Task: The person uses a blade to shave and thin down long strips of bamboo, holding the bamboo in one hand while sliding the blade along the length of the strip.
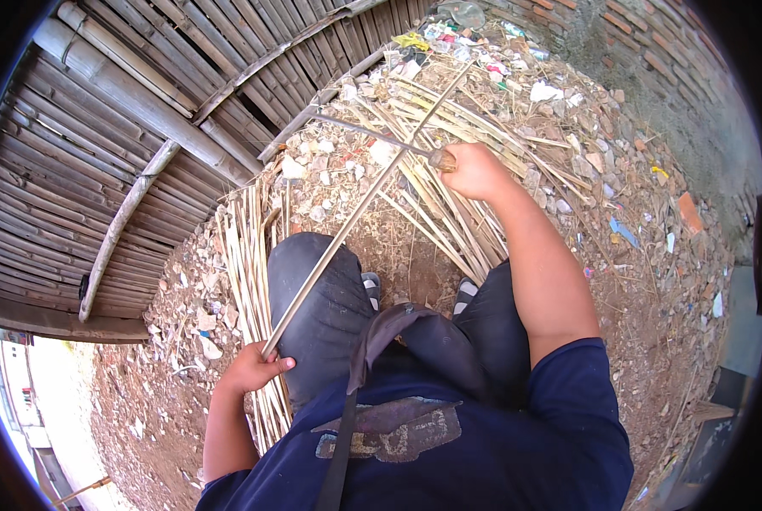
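Around a bamboo strip (pixel 355 213), left fingers (pixel 266 364) closed tight.

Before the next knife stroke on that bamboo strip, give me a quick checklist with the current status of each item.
1. Left hand gripping the near end of the long bamboo strip: ok.
2. Right hand closed on the knife handle: ok.
3. Blade meets the strip: cannot tell; they cross in view, contact unclear.
4. Left hand far from the blade: ok.
5. Strip lies over the left knee, supported: ok.
6. Feet clear of the blade, near the pile of split strips: ok.
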{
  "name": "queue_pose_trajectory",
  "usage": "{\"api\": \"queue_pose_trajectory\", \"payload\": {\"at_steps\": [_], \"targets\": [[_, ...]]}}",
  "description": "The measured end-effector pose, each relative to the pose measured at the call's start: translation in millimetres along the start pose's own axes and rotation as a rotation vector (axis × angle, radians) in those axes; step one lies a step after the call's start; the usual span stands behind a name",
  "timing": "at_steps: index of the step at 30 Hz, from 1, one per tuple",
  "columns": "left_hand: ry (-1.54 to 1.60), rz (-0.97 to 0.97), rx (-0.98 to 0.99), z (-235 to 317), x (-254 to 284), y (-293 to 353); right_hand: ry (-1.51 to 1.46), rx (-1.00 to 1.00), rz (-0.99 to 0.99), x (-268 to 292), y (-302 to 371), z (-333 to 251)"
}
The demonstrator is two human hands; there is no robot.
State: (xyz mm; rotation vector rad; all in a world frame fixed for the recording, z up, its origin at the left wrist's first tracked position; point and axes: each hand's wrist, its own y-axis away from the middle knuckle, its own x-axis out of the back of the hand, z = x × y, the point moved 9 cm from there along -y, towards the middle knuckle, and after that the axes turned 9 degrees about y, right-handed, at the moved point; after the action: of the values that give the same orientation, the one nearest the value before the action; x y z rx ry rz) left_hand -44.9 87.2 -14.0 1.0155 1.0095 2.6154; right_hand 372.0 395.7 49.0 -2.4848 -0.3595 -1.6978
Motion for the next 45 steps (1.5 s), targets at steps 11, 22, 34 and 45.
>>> {"api": "queue_pose_trajectory", "payload": {"at_steps": [11,22,34,45], "targets": [[0.578,-0.254,-0.099,-8,-26,0,0.074,0.070,-0.026,19,17,-31],[0.621,-0.125,-0.019,-18,-18,14,0.225,0.238,-0.116,-14,24,-80],[0.316,0.051,-0.107,-11,-27,26,0.277,0.380,-0.209,-39,40,-119],[0.005,0.341,-0.230,10,-18,19,0.286,0.383,-0.184,-48,45,-133]]}}
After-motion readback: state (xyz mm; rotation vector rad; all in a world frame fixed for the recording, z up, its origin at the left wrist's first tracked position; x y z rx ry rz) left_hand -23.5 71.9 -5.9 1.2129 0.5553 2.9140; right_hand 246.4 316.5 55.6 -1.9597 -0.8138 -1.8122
